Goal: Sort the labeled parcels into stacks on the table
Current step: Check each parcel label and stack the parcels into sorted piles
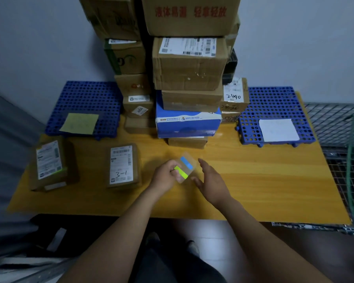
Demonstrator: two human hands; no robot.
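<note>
Left hand (167, 173) pinches a small clear card (184, 168) with coloured strips; right hand (212, 180) hovers open beside it. The parcel marked 3-1 (122, 166) lies near-left on the worktop (264, 174) — probably light, stiff cardboard — best gripped across its long edges.

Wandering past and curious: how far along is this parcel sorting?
Hardly begun, it seems. Done: nothing yet; the left blue mat and right blue mat hold only paper notes. In hand: the left hand pinches a sheet with blue and green strips; the right hand is open. Left: the 3-1 parcel, its neighbour parcel and the tall pile behind.
</note>
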